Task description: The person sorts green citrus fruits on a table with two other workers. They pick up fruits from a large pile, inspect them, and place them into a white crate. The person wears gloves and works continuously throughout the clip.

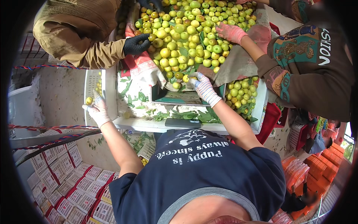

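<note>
A green-yellow jujube-like fruit (89, 100) sits at the fingertips of my left hand (98, 110), which wears a pale knit glove, over the edge of a white perforated crate (91, 81). My right hand (202, 86), in a striped knit glove, is at the near edge of the big heap of green and yellow fruits (187, 42), with its fingers on a yellowish fruit (193, 79). Another fruit (176, 85) lies just left of it. Below that hand is a dark green open box (179, 100) lined with cloth, standing on the white table among leaves.
A co-worker's black-gloved hand (137, 44) touches the heap at left; another's pink-gloved hand (230, 33) lies on it at right. A dark phone (183, 123) rests on the table's near rim (139, 124). More fruits (242, 92) fill the right corner. Stacked white crates (92, 179) stand lower left.
</note>
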The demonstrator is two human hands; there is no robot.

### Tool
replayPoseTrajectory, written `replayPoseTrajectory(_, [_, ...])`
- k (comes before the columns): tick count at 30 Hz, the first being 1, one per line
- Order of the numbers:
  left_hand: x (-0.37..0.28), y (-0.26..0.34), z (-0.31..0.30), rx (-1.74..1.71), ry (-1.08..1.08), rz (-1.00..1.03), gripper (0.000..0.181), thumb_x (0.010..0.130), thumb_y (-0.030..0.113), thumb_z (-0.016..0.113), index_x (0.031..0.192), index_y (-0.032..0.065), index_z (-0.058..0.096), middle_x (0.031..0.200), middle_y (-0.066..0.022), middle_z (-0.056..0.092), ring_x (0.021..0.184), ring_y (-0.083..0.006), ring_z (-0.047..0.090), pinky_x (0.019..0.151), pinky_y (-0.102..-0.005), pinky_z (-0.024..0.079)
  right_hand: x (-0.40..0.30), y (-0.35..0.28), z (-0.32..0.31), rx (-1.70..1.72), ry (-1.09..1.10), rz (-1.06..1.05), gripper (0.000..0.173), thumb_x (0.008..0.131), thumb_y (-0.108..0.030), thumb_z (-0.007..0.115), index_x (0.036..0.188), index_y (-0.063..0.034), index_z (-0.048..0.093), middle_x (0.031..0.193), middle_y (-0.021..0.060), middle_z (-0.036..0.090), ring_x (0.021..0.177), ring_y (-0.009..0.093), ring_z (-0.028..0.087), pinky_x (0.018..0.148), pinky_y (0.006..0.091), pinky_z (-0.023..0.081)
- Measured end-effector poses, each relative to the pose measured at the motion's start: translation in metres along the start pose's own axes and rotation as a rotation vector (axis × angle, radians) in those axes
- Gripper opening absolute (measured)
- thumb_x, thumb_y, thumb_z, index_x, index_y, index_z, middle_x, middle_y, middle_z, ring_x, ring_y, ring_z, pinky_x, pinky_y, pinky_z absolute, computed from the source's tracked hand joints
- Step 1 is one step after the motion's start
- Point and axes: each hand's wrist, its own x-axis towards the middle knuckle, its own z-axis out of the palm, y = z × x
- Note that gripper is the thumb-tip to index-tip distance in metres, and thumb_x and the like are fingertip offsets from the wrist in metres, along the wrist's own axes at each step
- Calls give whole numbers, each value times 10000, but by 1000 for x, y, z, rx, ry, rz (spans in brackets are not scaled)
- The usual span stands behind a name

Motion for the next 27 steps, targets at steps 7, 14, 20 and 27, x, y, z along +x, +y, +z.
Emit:
replayPoseTrajectory(7, [-121, -175, -15, 418, -75, -873, 411, 859, 257, 646, 1187, 45, 519, 1105, -145, 595, 976, -282, 614, 817, -436, 544, -39, -35, 106, -1069, -321, -458, 542, 813, -195, 613, 1305, -63, 428, 1242, 167, 515, 1164, 340, 482, 983, 425, 389])
replayPoseTrajectory(14, [-37, -33, -10, 266, 43, -104, 371, 881, 225, 604, 1107, -52, 508, 1074, -193, 589, 973, -324, 608, 800, -397, 560, 62, -82, 15, -1622, 144, -567, 576, 865, -450, 505, 1344, -143, 413, 1353, 128, 427, 1247, 300, 395, 1051, 410, 326])
replayPoseTrajectory(20, [-57, -96, 30, 754, -177, -228, 529, 808, 212, 680, 1237, -8, 462, 1192, -200, 527, 1057, -299, 557, 937, -407, 480, 68, -22, 34, -1830, -57, -564, 269, 830, -180, 524, 1085, -103, 555, 1062, 97, 567, 990, 258, 523, 851, 377, 460])
replayPoseTrajectory(27, [-36, -259, -9, 2402, -1032, 629, 629, 819, 363, 615, 1355, 113, 400, 1393, -239, 370, 1283, -417, 350, 1017, -464, 342, 3, -38, 17, -992, -108, -138, 436, 762, -182, 707, 1157, -91, 549, 1070, 138, 625, 959, 294, 609, 852, 375, 485])
